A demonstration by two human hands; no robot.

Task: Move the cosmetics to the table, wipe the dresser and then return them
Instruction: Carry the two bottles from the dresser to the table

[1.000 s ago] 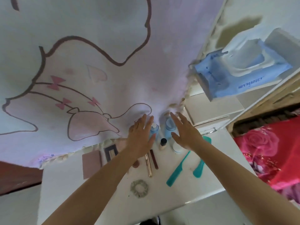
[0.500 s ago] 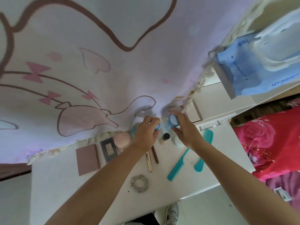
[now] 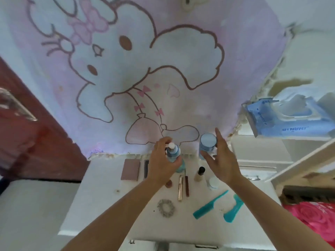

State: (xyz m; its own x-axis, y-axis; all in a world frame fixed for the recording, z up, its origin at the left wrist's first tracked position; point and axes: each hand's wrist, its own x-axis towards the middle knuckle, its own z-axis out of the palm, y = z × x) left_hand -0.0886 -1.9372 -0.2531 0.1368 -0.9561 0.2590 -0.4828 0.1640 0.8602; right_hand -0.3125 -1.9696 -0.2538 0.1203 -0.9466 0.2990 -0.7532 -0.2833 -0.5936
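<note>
- Left hand (image 3: 163, 161): fingers curled round a white-capped bottle (image 3: 173, 151), blue body, held upright above the back of the dresser (image 3: 108, 205).
- Right hand (image 3: 222, 160): fingers nearly straight along the right side of a blue-lidded bottle (image 3: 207, 144), thumb across its lower front. Cannot tell whether this is a firm hold or only contact. The bottle is over the dresser's back edge, right of centre.
- The two bottles are apart, with a gap between them.
- Teal item (image 3: 181, 167): on the dresser just under the left hand, mostly hidden, kind unclear.
- Black-capped vial (image 3: 199, 173) and white jar (image 3: 213, 182): mid-dresser, below the right hand.
- Gold tube (image 3: 180, 187) and dark-red tube (image 3: 187, 185): side by side at dresser centre, lying front to back.
- Pink palette (image 3: 130, 169): back left of the dresser. A dark compact (image 3: 146, 169) lies just beside it, partly covered by the left hand.
- Scrunchie (image 3: 165, 207): front centre of the dresser.
- Comb (image 3: 210, 204) and brush (image 3: 233, 209), both teal: front right of the dresser, lying aslant.
- Cartoon cloth (image 3: 145, 69): hangs behind the dresser.
- Wipes pack (image 3: 290, 120): on a shelf right of and above the dresser.
</note>
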